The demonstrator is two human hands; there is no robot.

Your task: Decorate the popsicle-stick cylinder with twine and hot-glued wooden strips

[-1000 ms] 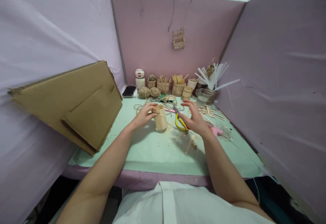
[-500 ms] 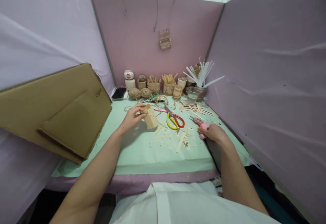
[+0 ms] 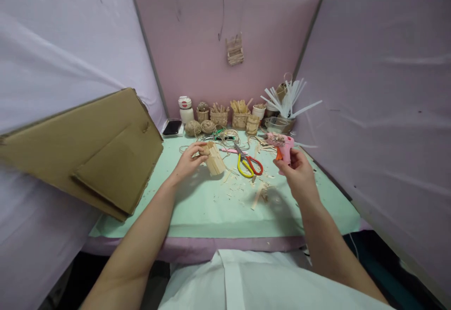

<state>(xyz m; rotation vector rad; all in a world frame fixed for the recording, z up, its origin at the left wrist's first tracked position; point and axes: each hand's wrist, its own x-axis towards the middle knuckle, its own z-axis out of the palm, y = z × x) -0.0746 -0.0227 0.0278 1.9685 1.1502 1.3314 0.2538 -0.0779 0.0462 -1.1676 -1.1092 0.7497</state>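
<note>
My left hand [image 3: 192, 160] is closed on a small basket made of flat wooden sticks [image 3: 214, 159], tilted just over the table. In my right hand [image 3: 299, 171] is a pink glue gun [image 3: 284, 143] with an orange trigger, lifted above the right side of the table, its nozzle pointing left. A glue stick with a clear tail seems to stick out behind it. Between the two hands lie scissors [image 3: 249, 163] with one yellow and one red handle, near a pink tool [image 3: 229, 151] and scattered wood chips [image 3: 260, 193].
Along the back stand a white jar [image 3: 186, 110], twine balls [image 3: 192, 128], stick-filled baskets [image 3: 240, 121] and a pot of white glue sticks [image 3: 287, 105]. A phone [image 3: 172, 127] lies back left. Cardboard [image 3: 116, 159] leans at left. A small wooden piece [image 3: 235, 52] hangs on the back panel.
My right hand has picked the glue gun up off the table and raised it, turning it upright. My left hand still holds the basket in much the same place. The view has shifted slightly.
</note>
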